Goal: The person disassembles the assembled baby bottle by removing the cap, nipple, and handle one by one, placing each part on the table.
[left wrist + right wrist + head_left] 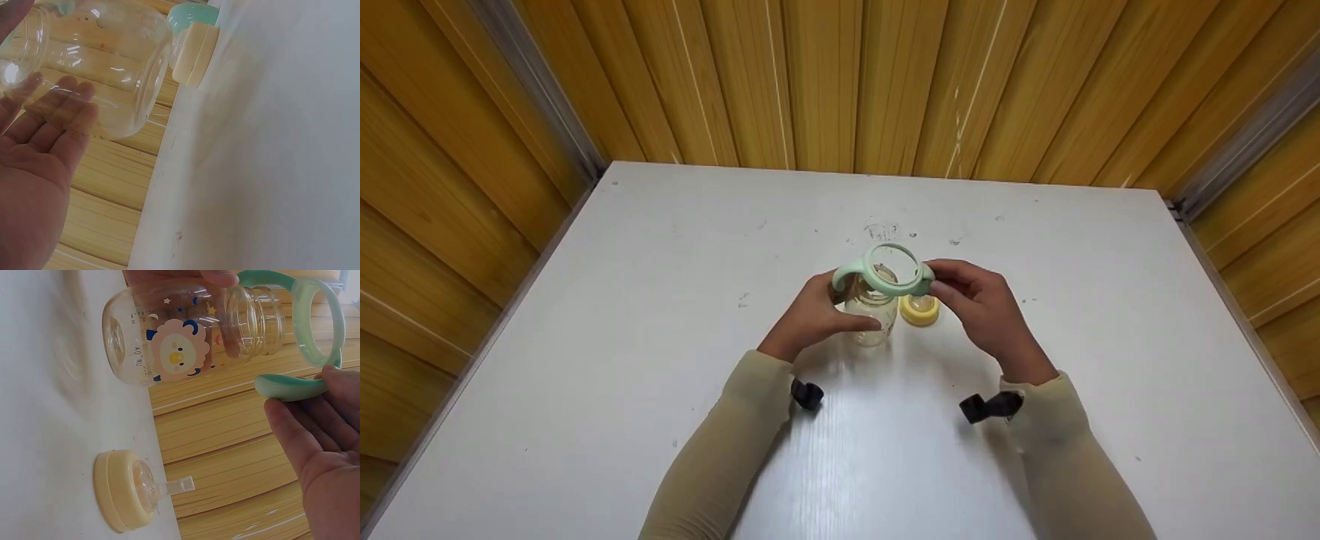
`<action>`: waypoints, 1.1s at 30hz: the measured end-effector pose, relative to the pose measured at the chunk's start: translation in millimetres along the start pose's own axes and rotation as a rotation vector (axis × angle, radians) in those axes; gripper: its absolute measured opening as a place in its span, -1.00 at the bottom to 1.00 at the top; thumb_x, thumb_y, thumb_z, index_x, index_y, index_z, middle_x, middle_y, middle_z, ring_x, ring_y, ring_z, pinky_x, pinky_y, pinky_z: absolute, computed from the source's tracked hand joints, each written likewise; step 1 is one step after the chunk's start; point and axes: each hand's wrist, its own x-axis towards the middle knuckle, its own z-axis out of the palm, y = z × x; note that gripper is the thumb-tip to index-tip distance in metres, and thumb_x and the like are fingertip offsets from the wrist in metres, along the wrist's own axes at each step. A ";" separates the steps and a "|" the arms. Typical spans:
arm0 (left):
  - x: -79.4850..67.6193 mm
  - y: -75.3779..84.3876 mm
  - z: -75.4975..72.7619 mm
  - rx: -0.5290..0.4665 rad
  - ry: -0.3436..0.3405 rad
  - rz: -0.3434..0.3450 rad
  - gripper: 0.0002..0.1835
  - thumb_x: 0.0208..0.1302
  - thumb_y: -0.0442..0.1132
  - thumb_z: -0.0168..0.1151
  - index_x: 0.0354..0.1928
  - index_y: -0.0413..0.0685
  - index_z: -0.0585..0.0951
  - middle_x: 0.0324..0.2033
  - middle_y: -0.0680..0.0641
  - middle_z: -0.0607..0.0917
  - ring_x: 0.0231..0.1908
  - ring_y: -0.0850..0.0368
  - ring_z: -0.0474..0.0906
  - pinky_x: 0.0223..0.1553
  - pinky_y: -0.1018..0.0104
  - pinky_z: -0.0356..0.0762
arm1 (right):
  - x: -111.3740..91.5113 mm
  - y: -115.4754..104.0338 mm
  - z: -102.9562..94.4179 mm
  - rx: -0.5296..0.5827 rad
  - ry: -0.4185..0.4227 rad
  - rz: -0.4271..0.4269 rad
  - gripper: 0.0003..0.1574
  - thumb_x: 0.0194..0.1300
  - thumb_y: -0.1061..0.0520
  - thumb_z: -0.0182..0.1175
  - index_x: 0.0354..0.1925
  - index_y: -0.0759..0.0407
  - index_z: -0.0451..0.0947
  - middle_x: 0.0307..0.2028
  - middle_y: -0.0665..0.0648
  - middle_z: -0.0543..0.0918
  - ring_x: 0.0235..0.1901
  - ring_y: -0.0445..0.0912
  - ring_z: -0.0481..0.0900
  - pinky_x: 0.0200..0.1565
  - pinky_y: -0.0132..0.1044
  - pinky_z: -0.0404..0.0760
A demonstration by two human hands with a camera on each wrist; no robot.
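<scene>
My left hand (821,311) grips a clear baby bottle (868,334) by its upper body, thumb in front. The bottle stands upright with its neck uncovered; the right wrist view shows a sheep face and stars printed on the clear bottle (177,351). My right hand (979,304) pinches one handle of a pale green two-handled ring (877,281). That ring is tilted just above the bottle's mouth, its other handle near my left fingers. In the right wrist view, a gap shows between the green ring (304,326) and the threaded neck.
A yellow collar (919,316) with a clear nipple stands on the white table (675,300), just right of the bottle. The left wrist view shows a rounded green piece (191,14) beside the collar. Wood-patterned panels (817,82) enclose the table's back and sides.
</scene>
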 end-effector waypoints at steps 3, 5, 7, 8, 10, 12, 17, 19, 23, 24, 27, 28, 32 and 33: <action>-0.8 1.1 0.2 -0.018 0.000 -0.005 -0.25 -0.31 -0.06 0.54 0.08 0.32 0.47 -0.02 0.18 0.59 0.05 0.29 0.48 0.15 0.31 0.37 | -0.2 -0.1 -0.7 0.014 0.007 -0.010 -0.58 0.26 -0.02 0.10 0.07 0.04 0.48 -0.04 0.04 0.60 -0.05 -0.12 0.58 -0.01 -0.39 0.52; -2.5 3.0 0.2 -0.019 0.003 -0.017 -0.26 -0.30 -0.10 0.54 0.07 0.33 0.47 -0.04 0.18 0.60 0.04 0.28 0.48 0.15 0.32 0.36 | -0.5 0.1 -0.8 0.023 0.009 -0.014 -0.59 0.26 -0.01 0.10 0.07 0.03 0.48 -0.03 0.04 0.60 -0.04 -0.12 0.57 0.00 -0.39 0.52; -5.1 7.9 0.3 -0.021 0.001 -0.025 -0.28 -0.27 -0.14 0.54 0.07 0.32 0.48 -0.04 0.16 0.60 0.05 0.23 0.49 0.15 0.29 0.36 | -1.0 0.4 -1.1 0.030 0.011 -0.017 -0.60 0.26 -0.01 0.10 0.06 0.02 0.48 -0.02 0.05 0.60 -0.03 -0.11 0.57 0.01 -0.40 0.51; -6.3 10.4 0.2 -0.026 -0.002 -0.023 -0.29 -0.26 -0.17 0.53 0.07 0.30 0.48 -0.03 0.13 0.61 0.06 0.18 0.49 0.15 0.27 0.36 | -1.2 0.3 -1.3 0.032 0.014 -0.021 -0.60 0.26 0.00 0.10 0.06 0.03 0.48 -0.02 0.05 0.60 -0.02 -0.11 0.57 0.01 -0.39 0.51; -8.4 16.0 0.1 -0.031 -0.009 -0.018 -0.31 -0.24 -0.21 0.52 0.06 0.27 0.49 -0.03 0.10 0.61 0.07 0.11 0.49 0.16 0.25 0.36 | -1.5 0.0 -1.9 0.037 0.018 -0.026 -0.60 0.26 0.01 0.10 0.06 0.03 0.48 -0.02 0.06 0.60 -0.02 -0.11 0.57 0.02 -0.39 0.51; -9.8 21.1 -0.4 -0.035 -0.013 -0.010 -0.33 -0.22 -0.23 0.51 0.06 0.23 0.50 -0.03 0.07 0.62 0.08 0.06 0.49 0.16 0.23 0.36 | -1.6 -0.2 -2.9 0.031 0.027 -0.033 -0.60 0.26 0.02 0.10 0.06 0.05 0.48 -0.03 0.06 0.60 -0.03 -0.11 0.58 0.01 -0.39 0.51; -9.4 25.8 -1.3 -0.006 0.001 -0.024 -0.35 -0.24 -0.20 0.51 0.03 0.24 0.52 -0.08 0.14 0.64 0.03 0.13 0.51 0.11 0.26 0.39 | -2.4 -5.7 -5.3 0.022 0.043 -0.033 -0.63 0.28 0.07 0.08 0.05 0.05 0.48 -0.04 0.08 0.60 -0.06 -0.13 0.59 0.00 -0.41 0.52; -8.9 25.5 -1.4 0.006 0.005 -0.031 -0.34 -0.24 -0.19 0.51 0.04 0.25 0.52 -0.08 0.15 0.64 0.02 0.16 0.51 0.10 0.25 0.39 | -3.6 -11.6 -5.4 0.024 0.047 -0.025 -0.63 0.28 0.10 0.08 0.06 0.10 0.48 -0.04 0.10 0.60 -0.06 -0.13 0.59 0.00 -0.41 0.52; -8.7 24.6 -1.4 0.011 0.004 -0.049 -0.30 -0.24 -0.20 0.51 0.09 0.26 0.50 -0.05 0.14 0.64 0.03 0.23 0.50 0.13 0.27 0.38 | -6.6 -24.1 -4.8 0.006 0.063 -0.012 -0.63 0.28 0.13 0.09 0.05 0.17 0.48 -0.07 0.13 0.61 -0.08 -0.14 0.60 -0.01 -0.41 0.52; -8.6 24.4 -1.5 0.014 0.003 -0.052 -0.29 -0.24 -0.19 0.52 0.09 0.27 0.49 -0.04 0.14 0.63 0.03 0.25 0.50 0.13 0.28 0.37 | -7.1 -26.2 -4.8 -0.002 0.068 -0.008 -0.63 0.28 0.12 0.09 0.05 0.17 0.48 -0.07 0.13 0.61 -0.09 -0.14 0.60 -0.01 -0.42 0.52; -8.5 24.5 -1.4 0.015 -0.004 -0.056 -0.28 -0.23 -0.18 0.51 0.11 0.28 0.48 -0.03 0.15 0.62 0.04 0.28 0.49 0.15 0.31 0.35 | -7.8 -29.8 -5.4 -0.019 0.080 -0.010 -0.64 0.27 0.13 0.10 0.03 0.17 0.49 -0.09 0.13 0.62 -0.10 -0.13 0.59 -0.02 -0.42 0.52; -8.5 24.6 -1.5 0.014 -0.007 -0.056 -0.27 -0.22 -0.18 0.51 0.11 0.29 0.47 -0.02 0.16 0.62 0.05 0.28 0.49 0.16 0.31 0.35 | -8.0 -30.1 -5.5 -0.022 0.084 -0.010 -0.64 0.27 0.13 0.10 0.03 0.17 0.49 -0.09 0.13 0.62 -0.10 -0.12 0.59 -0.02 -0.43 0.52; -8.4 24.0 -1.9 0.010 -0.015 -0.051 -0.28 -0.21 -0.17 0.50 0.12 0.31 0.46 -0.01 0.18 0.60 0.06 0.27 0.48 0.15 0.33 0.35 | -7.7 -29.5 -5.9 -0.028 0.095 -0.015 -0.63 0.26 0.13 0.12 0.02 0.21 0.49 -0.10 0.13 0.62 -0.10 -0.09 0.58 -0.03 -0.44 0.51; -8.6 24.6 -2.1 0.009 -0.016 -0.049 -0.28 -0.21 -0.17 0.50 0.12 0.29 0.46 -0.01 0.18 0.60 0.06 0.26 0.48 0.15 0.33 0.35 | -7.5 -29.0 -6.1 -0.031 0.097 -0.014 -0.62 0.25 0.12 0.12 0.03 0.21 0.49 -0.09 0.12 0.62 -0.10 -0.10 0.58 -0.02 -0.44 0.51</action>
